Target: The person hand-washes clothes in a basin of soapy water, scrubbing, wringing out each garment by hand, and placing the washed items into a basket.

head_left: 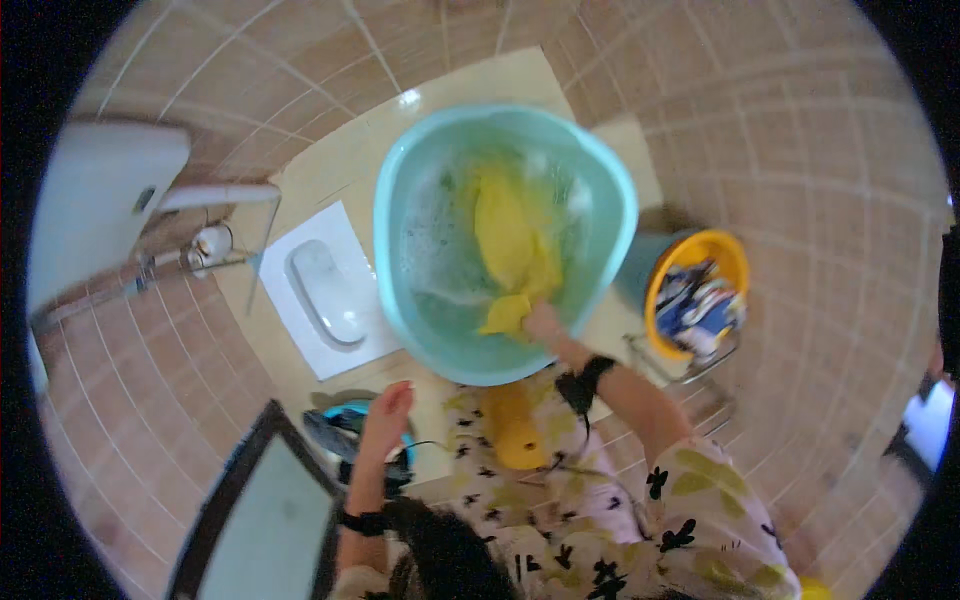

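Observation:
A large light-blue basin (395, 300) holds cloudy, sudsy water. A yellow cloth (503, 235) lies in it, mostly under the water, with blurred edges. My right hand (541, 322) reaches over the basin's near right side, closed on the cloth's near end. A fold of that end sticks up beside the fingers. Outside the basin, at its lower left, my left hand (388, 412) is raised with nothing in it, its fingers loosely extended. Between my legs, against the basin's near side, rests a yellow-orange board (512, 430) with a rounded end and a small hole.
A white squat toilet (325, 290) is set in the floor at left. Right of the basin stands a bucket with an orange rim (742, 270), filled with clothes, beside a metal rack (690, 375). A small blue tub (345, 410) with dark items sits near my left forearm. Tiled walls surround everything.

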The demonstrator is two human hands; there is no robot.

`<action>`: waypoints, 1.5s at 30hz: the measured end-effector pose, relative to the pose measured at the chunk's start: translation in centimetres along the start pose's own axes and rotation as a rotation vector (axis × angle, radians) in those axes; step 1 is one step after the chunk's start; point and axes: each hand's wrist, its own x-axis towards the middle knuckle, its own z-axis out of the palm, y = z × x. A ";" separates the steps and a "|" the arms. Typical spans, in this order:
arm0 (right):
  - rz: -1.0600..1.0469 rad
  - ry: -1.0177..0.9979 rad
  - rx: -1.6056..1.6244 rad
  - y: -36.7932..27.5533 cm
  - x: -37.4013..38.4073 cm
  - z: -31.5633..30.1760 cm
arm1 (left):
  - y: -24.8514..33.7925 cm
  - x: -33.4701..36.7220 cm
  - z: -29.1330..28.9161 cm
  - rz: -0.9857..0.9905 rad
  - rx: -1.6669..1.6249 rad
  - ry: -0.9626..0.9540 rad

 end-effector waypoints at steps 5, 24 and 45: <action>0.086 0.107 0.353 -10.6 -15.9 -15.9 | -0.4 -5.1 -4.0 0.176 0.232 0.164; -0.533 0.846 0.498 -32.0 -41.7 -36.1 | -3.0 -7.3 -4.4 0.269 0.330 0.177; -0.181 -0.061 -0.996 2.2 15.9 -1.8 | -16.6 -6.1 1.9 -0.251 0.313 0.158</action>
